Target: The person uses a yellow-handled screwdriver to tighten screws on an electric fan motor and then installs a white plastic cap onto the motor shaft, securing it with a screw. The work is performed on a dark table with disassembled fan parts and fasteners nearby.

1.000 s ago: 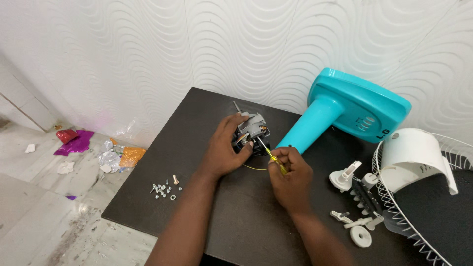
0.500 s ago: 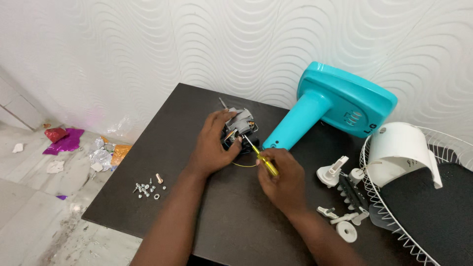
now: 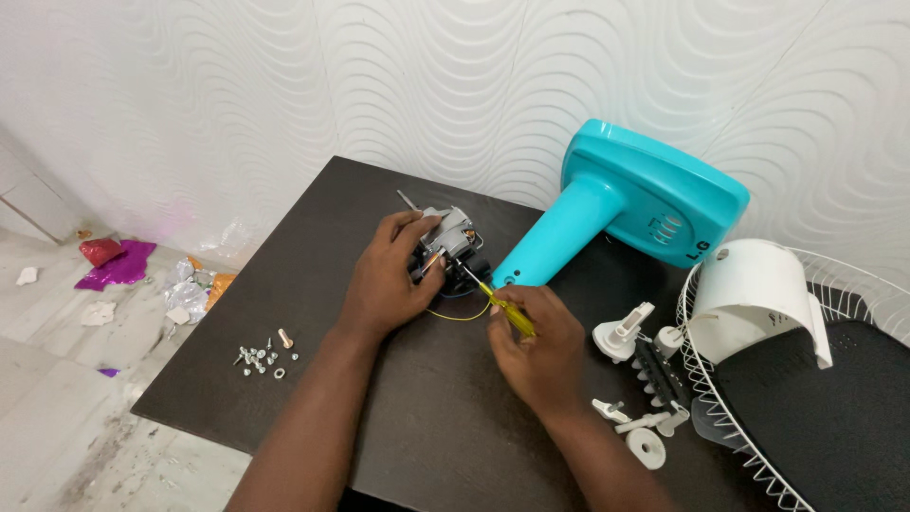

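Centrally, on dark table (image 3: 398, 427): left hand (image 3: 384, 280) fingers curled around small grey fan motor (image 3: 447, 237), steadying it. Right hand (image 3: 540, 346) at 4 o'clock of motor, fingers pinching yellow-handled screwdriver (image 3: 493, 296), tip at motor. Loose screws (image 3: 261, 356) at 8 o'clock; turquoise fan stand (image 3: 626, 204) at 2 o'clock.

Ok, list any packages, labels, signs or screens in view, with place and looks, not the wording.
Dark printed marking: on the turquoise plastic fan base lying at the table's back, small.
Crumpled wrappers: on the floor left of the dark table, purple, red, silver and orange.
No screens or signs.
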